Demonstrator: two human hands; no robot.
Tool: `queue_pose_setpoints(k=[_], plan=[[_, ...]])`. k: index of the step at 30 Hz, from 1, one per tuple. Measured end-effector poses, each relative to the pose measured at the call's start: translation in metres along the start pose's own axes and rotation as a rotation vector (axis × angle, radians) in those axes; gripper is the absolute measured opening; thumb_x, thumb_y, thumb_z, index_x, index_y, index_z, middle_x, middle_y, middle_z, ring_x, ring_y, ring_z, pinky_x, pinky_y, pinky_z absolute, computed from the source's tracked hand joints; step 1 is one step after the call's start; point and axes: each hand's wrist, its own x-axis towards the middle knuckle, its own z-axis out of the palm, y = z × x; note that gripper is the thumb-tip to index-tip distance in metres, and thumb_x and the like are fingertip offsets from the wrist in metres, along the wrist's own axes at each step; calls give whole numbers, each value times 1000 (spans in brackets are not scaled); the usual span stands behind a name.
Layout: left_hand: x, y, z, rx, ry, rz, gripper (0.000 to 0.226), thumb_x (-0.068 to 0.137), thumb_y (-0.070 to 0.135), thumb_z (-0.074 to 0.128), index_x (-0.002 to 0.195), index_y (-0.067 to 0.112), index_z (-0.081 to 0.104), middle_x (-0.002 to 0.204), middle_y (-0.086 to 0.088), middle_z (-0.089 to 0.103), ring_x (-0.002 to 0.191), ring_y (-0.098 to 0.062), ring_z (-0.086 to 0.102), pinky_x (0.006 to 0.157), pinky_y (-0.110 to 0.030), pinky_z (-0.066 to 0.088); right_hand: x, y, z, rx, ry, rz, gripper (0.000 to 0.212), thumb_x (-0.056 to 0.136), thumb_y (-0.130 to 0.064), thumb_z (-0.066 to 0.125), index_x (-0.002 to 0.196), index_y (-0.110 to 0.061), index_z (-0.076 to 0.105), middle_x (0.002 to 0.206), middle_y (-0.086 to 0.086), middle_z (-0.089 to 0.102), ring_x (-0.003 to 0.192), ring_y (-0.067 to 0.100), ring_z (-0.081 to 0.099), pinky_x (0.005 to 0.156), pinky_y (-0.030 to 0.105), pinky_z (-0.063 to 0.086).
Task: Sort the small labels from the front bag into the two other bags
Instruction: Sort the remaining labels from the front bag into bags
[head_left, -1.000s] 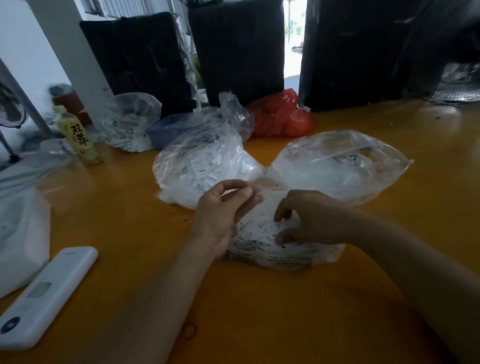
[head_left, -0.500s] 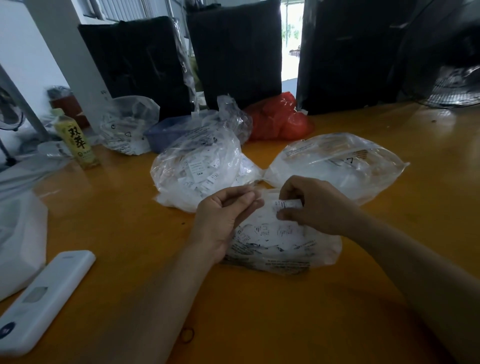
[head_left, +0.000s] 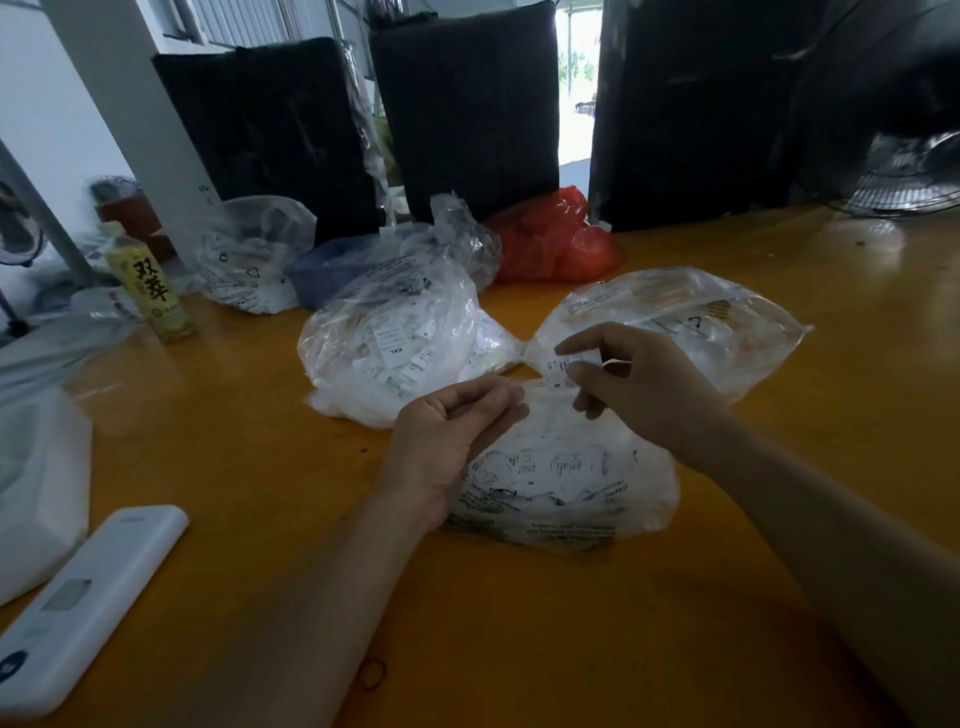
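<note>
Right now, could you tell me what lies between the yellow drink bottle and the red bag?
In the head view, between the bottle and the red bag sit a clear printed bag and a blue basin.

Glossy orange table (head_left: 779, 270); crinkled clear plastic bags (head_left: 571, 478).

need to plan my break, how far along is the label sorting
Done: the left rear bag already bulges with labels, and the right rear bag holds some too. In hand: the right hand pinches one small label just above the front bag, while the left hand holds that bag's mouth. Left: the front bag still holds plenty of labels, so sorting looks far from finished.
</note>
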Motion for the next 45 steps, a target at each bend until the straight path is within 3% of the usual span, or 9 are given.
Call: queue_pose_setpoints(k=[3, 8, 14, 19, 27, 31, 37, 42, 45], plan=[[-1, -1, 1, 27, -22, 7, 47, 73, 11, 85, 116, -5, 73, 110, -25, 77, 104, -31, 77, 84, -23, 61, 0, -3, 0, 41, 65, -70, 21, 101, -18, 62, 118, -30, 67, 80, -5, 75, 72, 8, 73, 70, 15, 55], [-2, -1, 2, 72, -59, 26, 30, 67, 18, 88, 96, 11, 85, 108, -23, 78, 103, -31, 78, 86, -24, 61, -2, -4, 4, 31, 28, -129, 21, 101, -19, 63, 117, -31, 66, 81, -10, 75, 75, 6, 73, 73, 16, 56], [-2, -3, 4, 117, -60, 37, 36, 75, 17, 85, 108, 3, 78, 109, -21, 78, 104, -31, 77, 87, -24, 61, -3, -1, 11, -80, -40, -125, 20, 101, -19, 62, 115, -33, 65, 78, -11, 74, 73, 4, 72, 74, 26, 60], [-2, -3, 2, 99, -44, 29, 26, 74, 14, 86, 99, 8, 82, 108, -23, 78, 103, -32, 77, 85, -24, 61, -3, -6, 5, 17, 55, -171, 18, 101, -17, 62, 114, -28, 66, 77, -7, 74, 71, 7, 72, 69, 16, 55], [-3, -4, 3, 114, -55, 36, 19, 75, 15, 85, 94, 13, 85, 109, -19, 79, 103, -31, 78, 86, -25, 61, -5, -2, 12, -104, -11, -132, 18, 101, -19, 62, 115, -31, 65, 78, -12, 74, 72, 1, 71, 71, 21, 57], [-4, -1, 5, 138, -40, 47, 18, 76, 16, 85, 94, 12, 85, 107, -16, 80, 100, -30, 79, 82, -25, 62, -4, -2, 10, -128, -23, -124, 18, 101, -20, 62, 114, -32, 65, 77, -13, 74, 70, 0, 71, 69, 25, 59], [-7, -2, 5, 373, -5, 124, 24, 85, 29, 81, 106, 16, 80, 96, -10, 82, 93, -24, 80, 69, -26, 63, -5, -1, 12, -190, -91, -133, 20, 101, -21, 63, 116, -33, 66, 74, -11, 72, 70, -1, 70, 68, 30, 61], [-7, -2, 3, 395, 37, 133, 11, 94, 23, 78, 104, 20, 80, 97, -6, 82, 91, -24, 80, 63, -25, 62, -5, -4, 11, -131, -79, -145, 21, 100, -17, 64, 115, -30, 67, 74, -9, 72, 69, -1, 71, 65, 15, 54], [-7, -1, 4, 380, 40, 129, 14, 92, 23, 79, 106, 19, 80, 98, -5, 82, 90, -23, 80, 64, -25, 62, -6, -5, 9, -91, -113, -127, 21, 99, -16, 64, 112, -33, 67, 74, -6, 73, 68, 1, 72, 66, 16, 55]])
